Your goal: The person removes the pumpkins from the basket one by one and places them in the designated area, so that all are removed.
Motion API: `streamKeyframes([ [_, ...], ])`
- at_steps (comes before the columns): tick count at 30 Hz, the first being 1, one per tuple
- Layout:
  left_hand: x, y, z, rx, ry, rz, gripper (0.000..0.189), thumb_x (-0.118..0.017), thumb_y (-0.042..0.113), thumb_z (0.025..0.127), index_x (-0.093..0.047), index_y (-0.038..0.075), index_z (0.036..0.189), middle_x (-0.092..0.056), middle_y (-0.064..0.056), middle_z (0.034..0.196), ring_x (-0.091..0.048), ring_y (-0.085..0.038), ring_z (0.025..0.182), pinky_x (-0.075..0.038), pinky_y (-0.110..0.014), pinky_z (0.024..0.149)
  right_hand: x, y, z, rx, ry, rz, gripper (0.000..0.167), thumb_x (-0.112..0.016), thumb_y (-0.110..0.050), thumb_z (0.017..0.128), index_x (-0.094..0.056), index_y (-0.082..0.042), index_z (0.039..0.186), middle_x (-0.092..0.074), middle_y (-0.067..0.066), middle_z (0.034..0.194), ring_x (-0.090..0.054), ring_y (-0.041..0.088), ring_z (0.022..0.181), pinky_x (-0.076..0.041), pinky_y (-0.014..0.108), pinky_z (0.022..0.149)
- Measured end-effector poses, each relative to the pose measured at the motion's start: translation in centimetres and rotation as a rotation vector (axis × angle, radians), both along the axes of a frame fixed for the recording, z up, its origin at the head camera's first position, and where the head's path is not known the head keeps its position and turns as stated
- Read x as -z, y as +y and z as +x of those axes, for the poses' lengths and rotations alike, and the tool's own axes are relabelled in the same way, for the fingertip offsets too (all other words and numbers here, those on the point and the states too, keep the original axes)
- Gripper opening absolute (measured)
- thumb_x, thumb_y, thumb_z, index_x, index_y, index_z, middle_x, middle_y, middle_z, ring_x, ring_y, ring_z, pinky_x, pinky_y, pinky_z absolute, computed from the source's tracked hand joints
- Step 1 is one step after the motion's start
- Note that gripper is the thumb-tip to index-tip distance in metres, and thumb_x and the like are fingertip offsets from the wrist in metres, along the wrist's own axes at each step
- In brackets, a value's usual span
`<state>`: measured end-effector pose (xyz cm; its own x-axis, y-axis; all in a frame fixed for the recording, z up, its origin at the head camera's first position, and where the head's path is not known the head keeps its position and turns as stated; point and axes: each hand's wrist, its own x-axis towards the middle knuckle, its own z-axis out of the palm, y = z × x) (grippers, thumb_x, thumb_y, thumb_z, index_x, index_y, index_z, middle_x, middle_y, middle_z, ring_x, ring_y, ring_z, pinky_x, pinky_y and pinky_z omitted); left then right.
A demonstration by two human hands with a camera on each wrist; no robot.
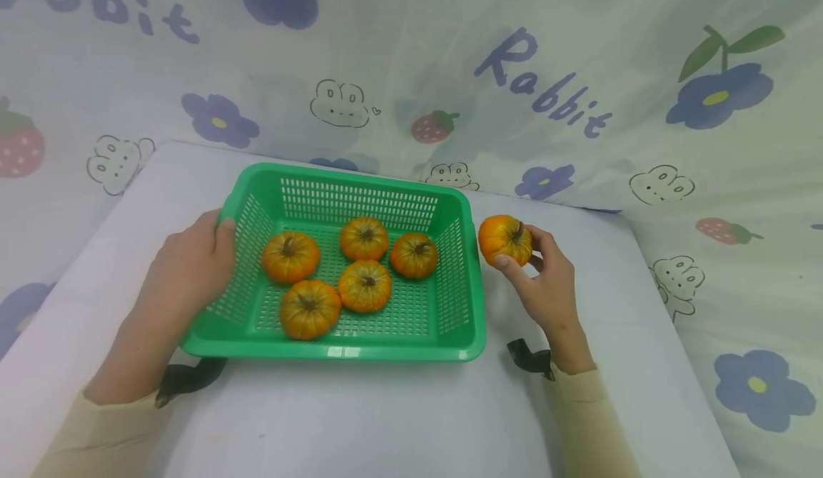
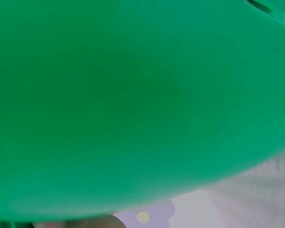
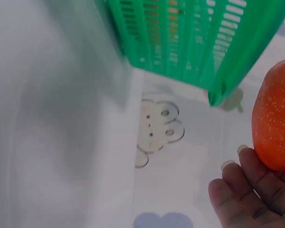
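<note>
Two-handed, pinched one pumpkin (image 1: 504, 241) in the right hand (image 1: 549, 281), just right of the basket (image 1: 398, 351), and gripped the left rim (image 1: 235, 196) with the left hand (image 1: 189, 264). Saw the basket run lengthwise left to right across the bench (image 1: 360, 421). Counted one basket, five pumpkins (image 1: 310, 309) inside, one held.

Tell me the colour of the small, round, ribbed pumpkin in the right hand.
Orange pumpkin, darker stem; the head view shows it best.

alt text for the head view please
A person's right hand holds an orange pumpkin beside a green basket that the left hand grips at one end. Five more pumpkins sit inside. A rabbit-print cloth hangs behind.
</note>
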<state>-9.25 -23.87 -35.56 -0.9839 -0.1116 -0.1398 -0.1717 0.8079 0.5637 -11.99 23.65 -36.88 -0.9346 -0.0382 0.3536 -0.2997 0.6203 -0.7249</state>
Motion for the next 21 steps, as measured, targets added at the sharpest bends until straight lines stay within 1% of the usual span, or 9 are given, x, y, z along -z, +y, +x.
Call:
streamKeyframes([
  [4, 0.0, 0.0, 0.0, 0.000, 0.002, 0.000, 0.067, -0.019, 0.042, 0.113, -0.032, -0.012, 0.151, -0.059, -0.030, 0.101, -0.059, -0.038, 0.075, -0.049, -0.042, 0.055, 0.4, 0.8, -0.4, 0.069, -0.057, 0.026, 0.066, -0.083, -0.029, 0.093, -0.054, 0.002, 0.143, -0.063, 0.016, 0.133, -0.058, 0.029, 0.119, -0.049, 0.055, 0.106],
  [9, -0.1, 0.1, 0.0, 0.006, 0.009, 0.008, 0.064, -0.019, 0.041, 0.113, -0.036, -0.010, 0.146, -0.059, -0.027, 0.094, -0.059, -0.035, 0.071, -0.048, -0.041, 0.052, 1.2, 1.8, -1.0, 0.120, -0.140, 0.056, 0.075, -0.084, -0.038, 0.091, -0.052, 0.003, 0.145, -0.061, 0.020, 0.135, -0.057, 0.035, 0.123, -0.049, 0.056, 0.106],
  [14, -0.2, 0.2, -0.1, 0.010, 0.010, 0.003, 0.062, -0.018, 0.042, 0.113, -0.038, -0.010, 0.142, -0.058, -0.025, 0.090, -0.057, -0.034, 0.069, -0.047, -0.040, 0.051, 2.2, 2.5, -1.6, 0.115, -0.224, 0.079, 0.083, -0.082, -0.046, 0.091, -0.048, 0.003, 0.148, -0.059, 0.022, 0.138, -0.056, 0.036, 0.127, -0.048, 0.053, 0.108],
  [18, -0.4, 0.2, -0.1, 0.008, 0.009, 0.001, 0.061, -0.018, 0.041, 0.113, -0.038, -0.009, 0.142, -0.058, -0.026, 0.091, -0.058, -0.035, 0.070, -0.047, -0.041, 0.051, 3.1, 2.9, -2.1, 0.121, -0.268, 0.080, 0.087, -0.082, -0.051, 0.090, -0.046, 0.002, 0.149, -0.057, 0.021, 0.140, -0.055, 0.035, 0.128, -0.048, 0.052, 0.108],
  [21, -0.4, 0.2, 0.0, 0.007, 0.007, 0.004, 0.061, -0.018, 0.041, 0.113, -0.038, -0.009, 0.142, -0.058, -0.027, 0.094, -0.058, -0.036, 0.071, -0.048, -0.042, 0.052, 3.6, 3.0, -2.4, 0.128, -0.291, 0.063, 0.087, -0.081, -0.051, 0.090, -0.044, 0.002, 0.149, -0.056, 0.021, 0.140, -0.054, 0.035, 0.128, -0.048, 0.052, 0.108],
])
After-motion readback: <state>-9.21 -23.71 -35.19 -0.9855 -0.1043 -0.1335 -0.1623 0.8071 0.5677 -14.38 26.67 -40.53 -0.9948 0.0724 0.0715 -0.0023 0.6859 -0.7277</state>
